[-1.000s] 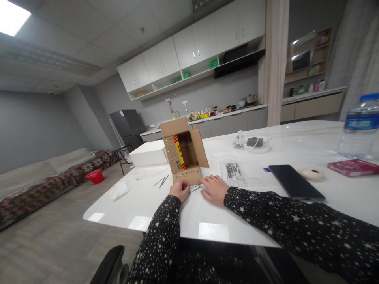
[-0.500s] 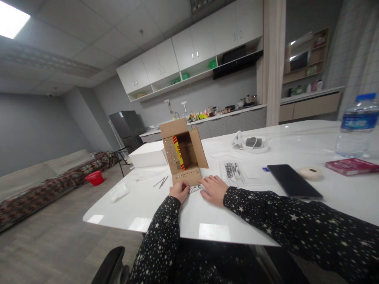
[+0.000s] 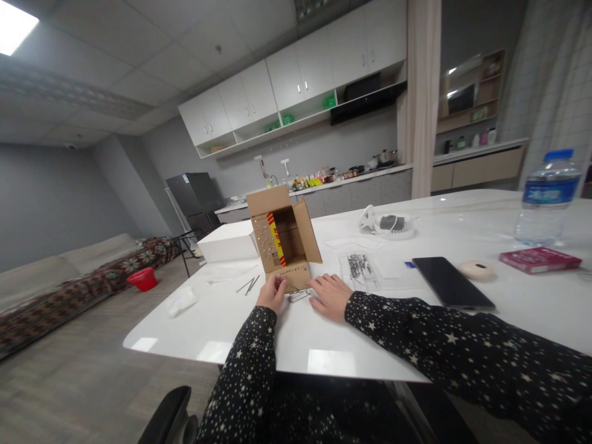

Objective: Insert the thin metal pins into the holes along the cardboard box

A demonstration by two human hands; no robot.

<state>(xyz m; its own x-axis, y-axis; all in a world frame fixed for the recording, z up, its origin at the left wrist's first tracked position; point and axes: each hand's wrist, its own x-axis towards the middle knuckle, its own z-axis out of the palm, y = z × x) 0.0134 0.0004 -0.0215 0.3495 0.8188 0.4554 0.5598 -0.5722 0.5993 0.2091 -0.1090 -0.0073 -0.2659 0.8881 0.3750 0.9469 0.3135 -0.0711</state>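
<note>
An open cardboard box (image 3: 308, 237) stands on the white table, its lower front flap (image 3: 296, 279) folded down towards me and studded with small round marks. At the flap's left corner is my left hand (image 3: 272, 291), thumb and fingers pinched together; what they hold is too small to make out. My right hand (image 3: 330, 296) lies with fingers stretched out on the table, fingertips by the flap's right corner. Several thin metal rods (image 3: 298, 296) lie between the two hands. More thin metal pieces (image 3: 250, 284) rest left of the box. Right of it sits a clear case (image 3: 359, 269) of small metal pieces.
Farther right are a black phone (image 3: 451, 282), a beige oval object (image 3: 476, 269), a dark pink box (image 3: 539, 259) and a water bottle (image 3: 548, 197). A white fan-like device (image 3: 395, 225) stands behind. Left are a white box (image 3: 230, 240) and a crumpled tissue (image 3: 181, 301).
My left hand has lifted slightly up and back from the metal rods, still pinched, and more of the rods shows. My right hand stays by the flap. The view has shifted a little.
</note>
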